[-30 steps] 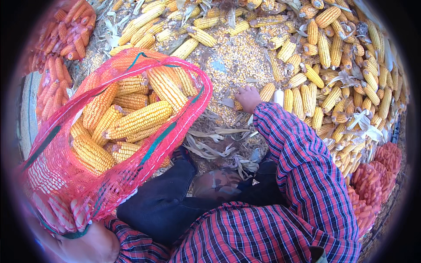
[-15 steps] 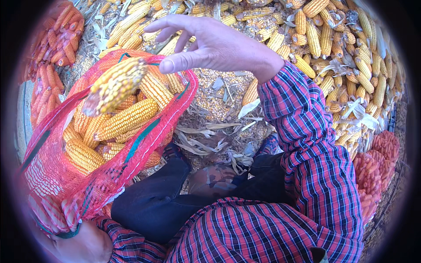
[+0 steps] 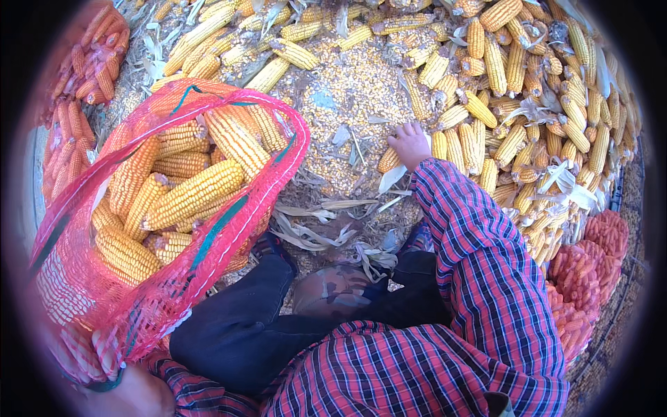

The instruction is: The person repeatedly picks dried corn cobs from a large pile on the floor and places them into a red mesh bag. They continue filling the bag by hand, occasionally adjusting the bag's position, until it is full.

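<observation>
A red mesh sack stands open at the left, filled with several yellow corn cobs. My left hand grips the sack's bunched lower edge at the bottom left and is partly cut off by the rim. My right hand, in a plaid sleeve, reaches forward and rests with fingers spread on the edge of the loose cob pile. It touches a small cob and holds nothing.
Loose kernels cover the ground between the sack and the pile. Dry husks lie before my dark-trousered knees. Filled red mesh sacks lie at the right and at the upper left.
My right hand lifted a cob from the pile, dropped it into the sack half a second ago, and has returned to the pile. The sack's mouth has shifted slightly.
</observation>
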Tool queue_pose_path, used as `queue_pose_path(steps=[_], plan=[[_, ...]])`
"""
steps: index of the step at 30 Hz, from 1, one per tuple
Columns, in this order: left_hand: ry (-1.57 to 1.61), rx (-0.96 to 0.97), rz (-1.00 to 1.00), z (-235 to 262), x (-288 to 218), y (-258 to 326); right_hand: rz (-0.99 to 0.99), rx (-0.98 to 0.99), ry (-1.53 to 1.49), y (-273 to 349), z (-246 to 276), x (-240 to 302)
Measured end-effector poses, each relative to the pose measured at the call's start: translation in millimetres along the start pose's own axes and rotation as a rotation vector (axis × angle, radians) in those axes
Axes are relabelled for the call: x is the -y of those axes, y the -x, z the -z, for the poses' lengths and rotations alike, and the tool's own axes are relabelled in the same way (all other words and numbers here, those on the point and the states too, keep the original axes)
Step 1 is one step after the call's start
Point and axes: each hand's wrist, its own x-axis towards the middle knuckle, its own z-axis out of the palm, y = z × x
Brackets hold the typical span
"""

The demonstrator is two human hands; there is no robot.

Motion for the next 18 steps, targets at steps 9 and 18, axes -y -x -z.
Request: queue_pose_path(steps=[9,18], plan=[[1.618,0.137,0.274,5,-1,2,0.011,-0.208,-0.956,-43,184,-25],[1.441,0.124,0.489,5,-12,-4,0.502,-0.667,-1.336,-39,290,18]])
